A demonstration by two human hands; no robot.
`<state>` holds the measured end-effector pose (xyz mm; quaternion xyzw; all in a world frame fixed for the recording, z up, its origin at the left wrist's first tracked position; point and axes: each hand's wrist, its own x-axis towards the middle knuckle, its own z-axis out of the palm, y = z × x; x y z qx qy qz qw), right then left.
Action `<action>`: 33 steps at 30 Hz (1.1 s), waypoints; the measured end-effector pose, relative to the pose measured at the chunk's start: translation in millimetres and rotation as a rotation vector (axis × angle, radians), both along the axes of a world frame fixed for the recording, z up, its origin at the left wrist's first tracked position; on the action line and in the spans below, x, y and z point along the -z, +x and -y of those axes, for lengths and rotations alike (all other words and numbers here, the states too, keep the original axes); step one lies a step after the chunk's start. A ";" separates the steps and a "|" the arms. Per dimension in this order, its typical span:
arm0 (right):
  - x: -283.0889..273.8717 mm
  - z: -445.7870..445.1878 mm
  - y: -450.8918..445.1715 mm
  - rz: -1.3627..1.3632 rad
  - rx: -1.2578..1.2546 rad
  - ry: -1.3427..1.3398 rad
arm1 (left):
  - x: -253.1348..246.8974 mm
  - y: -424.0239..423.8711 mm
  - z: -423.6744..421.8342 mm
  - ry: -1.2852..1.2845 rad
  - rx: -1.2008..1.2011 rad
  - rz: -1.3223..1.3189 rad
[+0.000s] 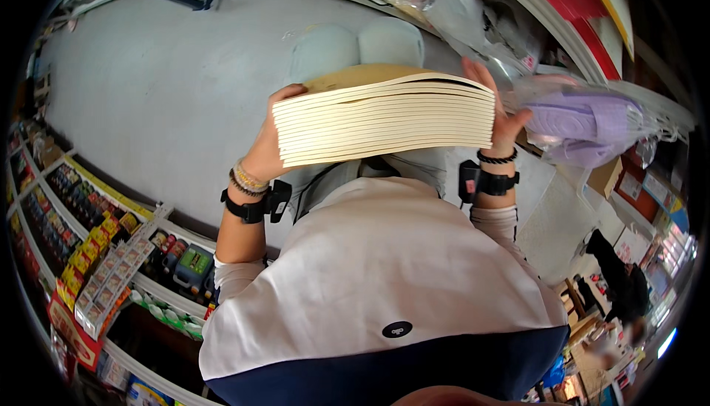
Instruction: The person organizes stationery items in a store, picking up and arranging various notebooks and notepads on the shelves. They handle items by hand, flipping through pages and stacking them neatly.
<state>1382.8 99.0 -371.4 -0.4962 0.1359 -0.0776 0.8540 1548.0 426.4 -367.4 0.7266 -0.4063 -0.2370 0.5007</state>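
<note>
A thick stack of thin cream-coloured paper booklets (383, 120) lies across in front of my chest, its layered edges facing me. At its left end my left hand (269, 134) grips it, thumb on the top sheet and the other fingers hidden. My right hand (499, 112) is upright at the right end, its palm against the stack's edge and its fingers spread. The top booklets bow up slightly near that end, leaving a narrow gap. Both wrists carry beaded or braided bracelets and black strapped devices.
Shelves of bottles and packets (194, 267) curve along the lower left. Lilac slippers in clear plastic (582, 120) hang close to my right hand. Plastic-wrapped goods (477, 23) fill a shelf at the upper right. A person in black (624, 281) is at the far right.
</note>
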 end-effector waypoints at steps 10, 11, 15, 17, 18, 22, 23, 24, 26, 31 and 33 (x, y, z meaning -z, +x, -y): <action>-12.0 -16.5 25.0 -0.099 0.094 -0.139 | -6.5 -7.6 6.3 0.048 -0.035 -0.118; -9.7 -13.7 24.5 -0.076 0.066 -0.177 | -4.3 -7.3 5.6 0.047 -0.035 -0.093; -0.6 -4.7 32.8 -0.024 0.040 -0.242 | 2.1 -10.3 5.8 -0.025 -0.071 -0.135; 0.2 -4.5 35.8 -0.029 0.054 -0.232 | -0.9 -8.4 6.6 0.026 -0.048 -0.112; 0.8 -3.9 37.0 -0.032 0.048 -0.225 | -2.0 -8.1 6.5 0.052 -0.040 -0.099; -4.1 -9.9 39.3 -0.079 0.063 -0.171 | 0.6 -10.9 9.8 -0.043 -0.144 -0.070; -3.4 -9.3 39.5 -0.071 0.066 -0.157 | 2.5 -10.0 11.1 -0.041 -0.146 -0.034; -0.8 -8.7 38.8 -0.063 0.068 -0.134 | 4.3 -7.8 10.1 -0.030 -0.149 0.004; 4.5 -4.4 35.3 -0.044 0.064 -0.102 | 4.2 -7.2 9.9 -0.026 -0.162 0.003; -0.9 -7.6 35.7 -0.108 0.098 -0.090 | 3.2 -6.3 4.1 -0.133 -0.107 -0.209; -12.6 -7.2 34.1 -0.239 0.122 -0.078 | 3.9 -5.7 1.4 -0.143 -0.105 -0.226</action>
